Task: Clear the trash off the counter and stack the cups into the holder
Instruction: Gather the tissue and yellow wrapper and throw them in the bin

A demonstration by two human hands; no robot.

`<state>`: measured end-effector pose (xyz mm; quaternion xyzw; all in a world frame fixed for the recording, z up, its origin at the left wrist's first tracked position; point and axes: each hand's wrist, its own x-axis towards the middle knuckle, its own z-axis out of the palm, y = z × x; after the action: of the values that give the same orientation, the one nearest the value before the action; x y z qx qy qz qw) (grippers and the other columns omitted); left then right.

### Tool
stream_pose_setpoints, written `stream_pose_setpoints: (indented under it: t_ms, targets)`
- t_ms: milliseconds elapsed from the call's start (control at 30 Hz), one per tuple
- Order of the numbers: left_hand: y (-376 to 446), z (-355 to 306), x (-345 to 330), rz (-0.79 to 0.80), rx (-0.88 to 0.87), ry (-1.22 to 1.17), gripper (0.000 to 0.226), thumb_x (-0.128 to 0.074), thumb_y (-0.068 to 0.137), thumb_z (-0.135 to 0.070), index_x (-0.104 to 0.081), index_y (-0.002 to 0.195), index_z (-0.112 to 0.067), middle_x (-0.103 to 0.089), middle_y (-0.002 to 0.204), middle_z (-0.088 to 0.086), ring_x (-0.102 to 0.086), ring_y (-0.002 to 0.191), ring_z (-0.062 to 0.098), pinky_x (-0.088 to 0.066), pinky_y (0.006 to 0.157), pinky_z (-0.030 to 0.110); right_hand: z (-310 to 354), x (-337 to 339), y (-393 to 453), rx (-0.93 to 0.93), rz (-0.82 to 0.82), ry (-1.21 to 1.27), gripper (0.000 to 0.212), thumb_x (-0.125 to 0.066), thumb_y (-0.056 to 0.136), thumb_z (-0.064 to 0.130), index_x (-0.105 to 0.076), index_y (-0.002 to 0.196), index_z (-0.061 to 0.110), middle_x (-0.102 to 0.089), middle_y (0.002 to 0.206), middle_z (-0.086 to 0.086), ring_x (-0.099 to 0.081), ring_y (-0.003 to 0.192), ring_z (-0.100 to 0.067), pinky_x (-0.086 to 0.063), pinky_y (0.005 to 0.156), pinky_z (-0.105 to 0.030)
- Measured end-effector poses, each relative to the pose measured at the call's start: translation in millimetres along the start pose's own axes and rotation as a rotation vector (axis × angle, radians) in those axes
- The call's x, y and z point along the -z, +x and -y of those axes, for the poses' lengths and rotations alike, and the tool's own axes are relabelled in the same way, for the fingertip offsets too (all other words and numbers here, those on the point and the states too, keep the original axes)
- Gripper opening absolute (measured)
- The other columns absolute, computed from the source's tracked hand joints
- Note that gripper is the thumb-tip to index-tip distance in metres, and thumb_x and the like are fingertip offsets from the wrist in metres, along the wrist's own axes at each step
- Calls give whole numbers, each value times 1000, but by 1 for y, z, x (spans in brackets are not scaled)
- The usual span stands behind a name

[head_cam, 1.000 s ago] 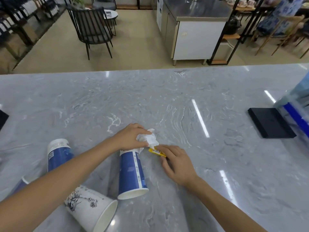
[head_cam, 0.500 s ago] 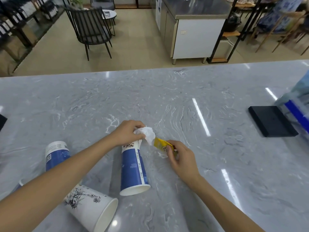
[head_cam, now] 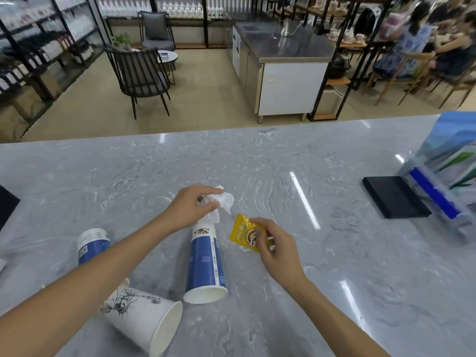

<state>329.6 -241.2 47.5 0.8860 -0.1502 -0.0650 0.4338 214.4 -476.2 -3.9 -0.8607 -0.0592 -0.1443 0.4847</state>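
Note:
My left hand [head_cam: 192,206] grips a crumpled white tissue [head_cam: 223,200] just above the counter. My right hand [head_cam: 277,249] pinches a small yellow packet [head_cam: 243,231] lifted off the marble. Between my hands a blue-and-white paper cup [head_cam: 204,264] lies on its side, mouth toward me. A white cup with black drawings [head_cam: 143,319] lies tipped near the front, under my left forearm. Another blue-and-white cup [head_cam: 91,244] lies behind that forearm, partly hidden.
The grey marble counter [head_cam: 334,279] stretches wide. A black flat block [head_cam: 395,199] and a clear holder with blue-trimmed packs [head_cam: 445,186] sit at the right. A dark object [head_cam: 6,204] pokes in at the left edge. Chairs, shelves and people are beyond the counter.
Both hands rose off the counter: the left lifted the tissue up and away from the cup, the right picked up the yellow packet and turned its face toward me.

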Motion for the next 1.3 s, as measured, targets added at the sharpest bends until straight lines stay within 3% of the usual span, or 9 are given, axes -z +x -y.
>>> stream_pose_setpoints:
  t_ms: [133, 267, 400, 567, 733, 833, 967, 1167, 1300]
  targets:
    - [-20, -11, 5, -71, 15, -49, 47, -83, 79, -32, -69, 124, -34, -64, 125, -5, -63, 101, 10, -49, 87, 20, 11, 5, -5, -14, -38, 22, 23, -56, 103, 21, -65, 119, 35, -71, 103, 20, -69, 91, -4, -51, 66, -14]
    - [-46, -20, 14, -94, 20, -106, 60, -92, 67, -32, -69, 122, -35, -59, 123, -6, -65, 104, 10, -55, 88, 26, 29, 11, -10, -6, -54, 52, 22, -62, 101, 23, -66, 118, 36, -70, 103, 23, -68, 91, -5, -52, 66, -15]
    - [-76, -23, 20, -94, 43, -136, 66, -93, 67, -16, -66, 125, -32, -53, 128, -4, -64, 106, 8, -55, 76, 14, 45, 17, -19, 33, -44, 57, 26, -69, 96, 21, -66, 120, 32, -68, 102, 27, -66, 92, -4, -48, 69, -9]
    - [-113, -27, 25, -147, 52, -169, 56, -88, 71, -7, -69, 120, -26, -63, 125, 0, -68, 99, 9, -52, 72, 11, 56, 22, -32, 63, -8, 64, 28, -71, 96, 20, -65, 122, 30, -66, 103, 28, -66, 94, -3, -49, 70, -10]
    - [-152, -33, 26, -213, 96, -185, 46, -89, 71, -17, -72, 108, -38, -72, 115, -10, -70, 89, 6, -51, 71, 11, 65, 26, -42, 92, 36, 106, 31, -72, 95, 19, -64, 119, 37, -69, 102, 24, -67, 91, -7, -51, 66, -14]
    - [-178, -37, 23, -247, 152, -208, 44, -89, 72, -23, -72, 109, -39, -72, 113, -16, -71, 96, 5, -52, 76, 13, 70, 27, -50, 120, 86, 131, 36, -72, 94, 19, -62, 118, 44, -69, 105, 22, -67, 93, -8, -51, 69, -15]
    - [-213, -40, 11, -351, 212, -242, 42, -89, 72, -16, -72, 107, -30, -68, 110, -14, -71, 92, 4, -52, 70, 8, 77, 26, -64, 162, 170, 177, 39, -70, 95, 19, -62, 120, 47, -69, 105, 23, -68, 95, -6, -52, 72, -12]
    - [-270, -41, -7, -447, 275, -298, 36, -88, 75, -19, -74, 107, -28, -75, 97, -8, -73, 85, 12, -55, 73, 16, 88, 20, -83, 239, 267, 238, 38, -66, 94, 30, -57, 118, 58, -69, 107, 23, -70, 96, -4, -53, 72, -9]
    - [-309, -39, -18, -555, 307, -336, 36, -84, 80, -24, -71, 113, -29, -75, 106, -3, -72, 92, 14, -57, 83, 27, 93, 8, -99, 278, 385, 253, 40, -68, 94, 30, -54, 121, 55, -68, 111, 25, -70, 98, -6, -54, 74, -12]
